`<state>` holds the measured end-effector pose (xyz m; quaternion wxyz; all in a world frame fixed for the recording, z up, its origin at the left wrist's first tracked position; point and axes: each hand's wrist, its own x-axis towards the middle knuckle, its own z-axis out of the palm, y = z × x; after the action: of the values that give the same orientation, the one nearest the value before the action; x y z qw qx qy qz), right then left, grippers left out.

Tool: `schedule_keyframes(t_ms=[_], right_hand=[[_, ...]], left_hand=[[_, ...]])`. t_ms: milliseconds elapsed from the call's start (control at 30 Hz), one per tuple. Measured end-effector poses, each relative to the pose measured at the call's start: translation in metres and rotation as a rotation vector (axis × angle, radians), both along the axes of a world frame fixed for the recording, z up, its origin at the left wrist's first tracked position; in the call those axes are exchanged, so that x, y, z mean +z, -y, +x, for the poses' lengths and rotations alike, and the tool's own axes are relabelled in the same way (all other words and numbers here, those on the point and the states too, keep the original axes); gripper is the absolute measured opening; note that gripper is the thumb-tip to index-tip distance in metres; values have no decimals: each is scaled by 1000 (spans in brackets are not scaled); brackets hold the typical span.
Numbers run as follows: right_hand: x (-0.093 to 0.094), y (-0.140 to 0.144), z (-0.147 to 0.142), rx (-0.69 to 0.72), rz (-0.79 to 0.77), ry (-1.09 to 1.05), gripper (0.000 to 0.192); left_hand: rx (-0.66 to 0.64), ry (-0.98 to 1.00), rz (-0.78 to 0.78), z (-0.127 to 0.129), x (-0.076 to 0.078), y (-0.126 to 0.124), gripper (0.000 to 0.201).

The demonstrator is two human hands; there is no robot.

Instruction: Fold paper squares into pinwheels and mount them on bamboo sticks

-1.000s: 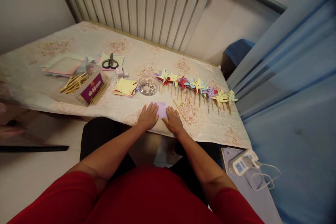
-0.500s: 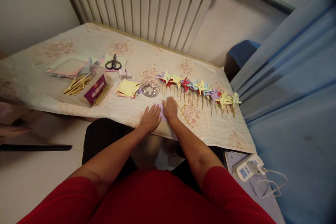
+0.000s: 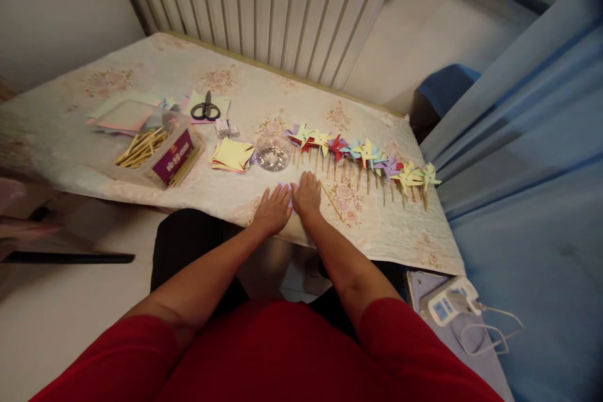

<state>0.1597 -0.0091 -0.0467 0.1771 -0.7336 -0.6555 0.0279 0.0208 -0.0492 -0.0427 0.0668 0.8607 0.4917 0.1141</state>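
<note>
My left hand [image 3: 272, 211] lies flat with its fingers spread, pressing on a sheet of purple paper [image 3: 289, 204] at the table's front edge. Beside it, my right hand [image 3: 308, 195] is laid flat over the paper's right side, fingers stretched forward. Most of the paper is hidden beneath the two hands. Just right of my right hand a thin wooden stick [image 3: 332, 201] rests on the cloth. Beyond the hands stands a clear round dish [image 3: 274, 154] of small shiny pins. A row of paper pinwheels [image 3: 366, 152] on sticks runs off to the right.
Left of the dish lies a stack of yellow-topped paper pieces [image 3: 232, 155], with small boxes [image 3: 227, 128] and scissors [image 3: 206, 108] behind. Further left is a clear plastic box [image 3: 162, 157] of sticks. A power strip [image 3: 450, 303] sits at lower right; a blue curtain [image 3: 522, 201] hangs beside the table.
My right hand's fingers have flattened and stretched forward over the purple paper, covering more of it. My left hand stays pressed down. The view has shifted slightly.
</note>
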Motion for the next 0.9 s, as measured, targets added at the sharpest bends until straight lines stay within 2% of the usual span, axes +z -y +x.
schedule_keyframes(t_ms=[333, 567, 667, 833, 900], right_hand=[[-5, 23, 16, -22, 70, 63, 63], [-10, 45, 30, 49, 126, 32, 61], [-9, 56, 36, 161, 152, 47, 60], [-3, 66, 37, 541, 124, 127, 59], [-2, 68, 34, 631, 89, 160, 61]], left_hand=[[-10, -39, 27, 0, -2, -1, 58], [-6, -42, 20, 0, 0, -2, 58], [-11, -47, 16, 0, 0, -2, 58], [-10, -34, 34, 0, -5, -3, 58], [-6, -40, 27, 0, -7, -4, 57]])
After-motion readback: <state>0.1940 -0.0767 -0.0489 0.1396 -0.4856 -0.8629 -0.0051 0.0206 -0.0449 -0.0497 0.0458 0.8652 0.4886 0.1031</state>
